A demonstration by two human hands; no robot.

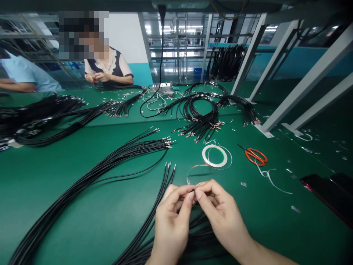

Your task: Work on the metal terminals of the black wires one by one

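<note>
My left hand and my right hand meet at the fingertips, both pinched on the silvery end of a black cable. Most of that cable is hidden by my fingers. Just beyond them lies a roll of thin tape, white with a green inner ring, and a loose strip runs from it toward my hands. Several black cables with bare metal tips pass beside and beneath my left hand. Farther left, a long curved bundle of black cables rests on the green table.
Orange-handled scissors lie right of the tape. Coiled cables sit at the back, near grey metal posts. A dark phone-like object is at the right. Two people, one in a dark vest, sit across the table.
</note>
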